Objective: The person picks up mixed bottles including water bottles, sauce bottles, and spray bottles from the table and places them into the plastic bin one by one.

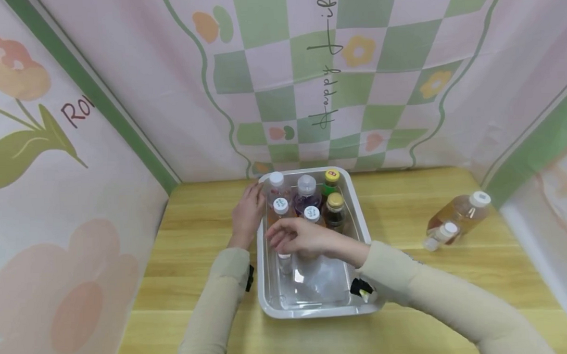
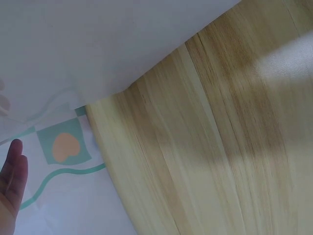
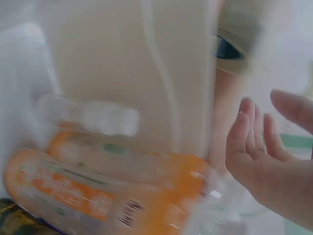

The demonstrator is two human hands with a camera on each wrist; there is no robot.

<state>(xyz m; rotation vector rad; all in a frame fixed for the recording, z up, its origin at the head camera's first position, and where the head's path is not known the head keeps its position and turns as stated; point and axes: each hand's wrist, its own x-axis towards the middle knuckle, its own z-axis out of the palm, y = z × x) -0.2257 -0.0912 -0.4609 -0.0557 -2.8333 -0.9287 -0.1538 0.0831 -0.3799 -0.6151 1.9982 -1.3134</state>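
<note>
A clear plastic bin with a pale rim (image 1: 316,313) holds several bottles, mostly at its far end. My left hand (image 1: 248,214) rests against the bin's left rim, with only its fingers (image 2: 17,174) showing in the left wrist view. Above the bottles hangs my right hand (image 1: 309,236), fingers loosely bent and thumb apart, holding nothing. Below it stands a small white-capped bottle (image 1: 285,263), also seen beside orange-labelled bottles (image 3: 73,191) in the right wrist view. Farther back are a purple bottle (image 1: 307,201) and a dark bottle with a gold cap (image 1: 335,217).
To the right on the wooden table (image 1: 198,300) is a large bottle of amber liquid (image 1: 453,215) with a white cap. A small clear bottle (image 1: 438,238) is in front of it. Patterned cloth walls (image 1: 270,68) enclose the table at the back and sides.
</note>
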